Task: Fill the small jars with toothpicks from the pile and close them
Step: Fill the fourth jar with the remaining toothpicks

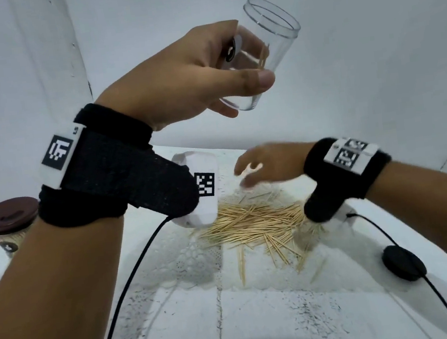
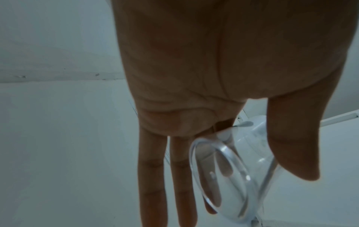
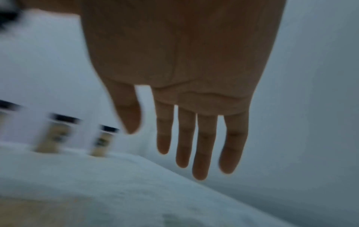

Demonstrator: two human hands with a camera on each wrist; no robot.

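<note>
My left hand is raised and grips a clear, lidless small jar, thumb in front and fingers behind. The jar tilts with its mouth up and to the right, and a few toothpicks lie inside. From the left wrist view I see the jar's round base between thumb and fingers. Below, the toothpick pile is spread over the white table. My right hand hovers blurred just above the pile's far edge; in the right wrist view its fingers are straight and hold nothing.
A filled jar with a brown lid stands at the far left of the table. Two blurred dark-lidded jars show in the right wrist view. A black round disc with a cable lies right of the pile. White walls close in behind.
</note>
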